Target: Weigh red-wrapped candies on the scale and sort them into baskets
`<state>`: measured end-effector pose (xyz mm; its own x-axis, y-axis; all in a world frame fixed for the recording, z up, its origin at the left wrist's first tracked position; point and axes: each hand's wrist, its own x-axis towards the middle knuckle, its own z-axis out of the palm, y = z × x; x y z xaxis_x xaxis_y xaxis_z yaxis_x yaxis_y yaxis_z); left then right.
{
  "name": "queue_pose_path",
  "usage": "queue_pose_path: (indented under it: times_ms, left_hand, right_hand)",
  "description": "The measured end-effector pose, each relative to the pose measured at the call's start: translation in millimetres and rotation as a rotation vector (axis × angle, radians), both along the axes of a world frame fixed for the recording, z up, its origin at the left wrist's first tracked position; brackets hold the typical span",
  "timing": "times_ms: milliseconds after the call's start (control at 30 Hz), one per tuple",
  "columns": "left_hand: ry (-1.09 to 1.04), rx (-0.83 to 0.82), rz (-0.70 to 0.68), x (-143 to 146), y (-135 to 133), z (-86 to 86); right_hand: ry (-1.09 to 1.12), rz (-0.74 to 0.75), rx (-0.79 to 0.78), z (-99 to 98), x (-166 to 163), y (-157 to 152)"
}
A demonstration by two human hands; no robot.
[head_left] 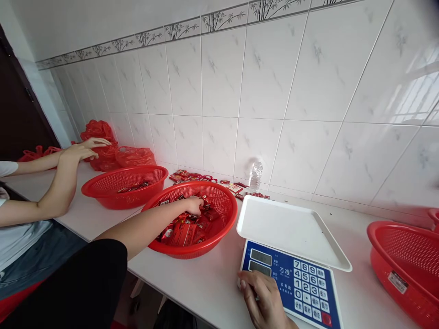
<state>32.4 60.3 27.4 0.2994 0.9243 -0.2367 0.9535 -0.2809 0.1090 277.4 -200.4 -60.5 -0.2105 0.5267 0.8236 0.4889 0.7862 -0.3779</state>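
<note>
My left hand (194, 205) reaches into a red perforated plastic basket (221, 230) and is curled among small shiny red packets (183, 233). Its fingertips are partly covered, so what they grip cannot be made out. My right hand (262, 297) rests at the near left corner of a blue-and-white electronic scale (286, 278). Its fingers are curled in with the thumb, their tips by the scale's edge, and nothing shows in them. On top of the scale lies a white weighing tray (291, 228), bare on its surface. The scale's two displays look blank.
Another person's arms (58, 183) extend from the left over a second red basket (125, 176) holding a few packets. Red plastic bags (109, 148) sit behind it. A clear bottle (255, 176) and loose packets (187, 176) line the tiled wall. More red baskets (401, 256) stand right.
</note>
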Motion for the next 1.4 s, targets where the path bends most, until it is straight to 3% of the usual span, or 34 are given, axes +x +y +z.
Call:
queue_pose_path:
  times_ms: [100,167,233,367,500,633,733,800,867,1033,1100,1200,1300,1400]
  left_hand:
    - [-0.318,-0.188,-0.11,18,-11,8.1]
    - [-0.522,-0.284,-0.111,28,-14,14.9]
    - [-0.581,-0.312,-0.094,34,-12,21.1]
    - [-0.246,-0.211,-0.129,41,-7,21.1]
    - [0.063,-0.199,-0.107,53,-16,0.9]
    - [0.125,-0.136,-0.096,63,-27,-16.0]
    - [0.082,-0.057,-0.206,63,-27,-16.5]
    - [0.02,-0.02,-0.302,60,-24,-12.0]
    - [-0.083,-0.008,-0.315,58,-20,-3.7]
    - [-0.484,-0.057,-0.059,66,-20,37.2]
    - [-0.7,-0.15,-0.058,77,-27,57.9]
    - [-0.944,-0.425,-0.208,97,-38,79.1]
    - [-1.008,-0.484,-0.276,107,-37,75.6]
    - [-0.786,-0.236,-0.097,95,-26,48.4]
  right_hand:
    - [0.013,0.0,-0.009,1.4,0,0]
    - [0.015,-0.001,-0.028,1.5,1,1]
    - [0.009,-0.002,-0.044,1.1,2,1]
    - [-0.003,0.002,-0.056,0.0,3,-1]
    - [-0.014,-0.003,-0.066,1.0,3,-2]
    - [-0.009,-0.001,-0.053,2.4,3,-2]
    - [0.001,0.002,-0.05,2.4,4,-2]
    - [0.005,0.007,-0.053,2.0,4,-1]
    - [0.012,0.01,-0.054,1.7,4,-1]
    - [0.011,0.015,-0.057,1.1,3,1]
    - [0.01,0.017,-0.065,0.3,3,1]
    - [0.013,0.014,-0.079,-1.6,3,0]
    - [0.013,0.005,-0.092,-3.9,4,0]
    - [0.017,0.007,-0.101,-5.1,4,1]
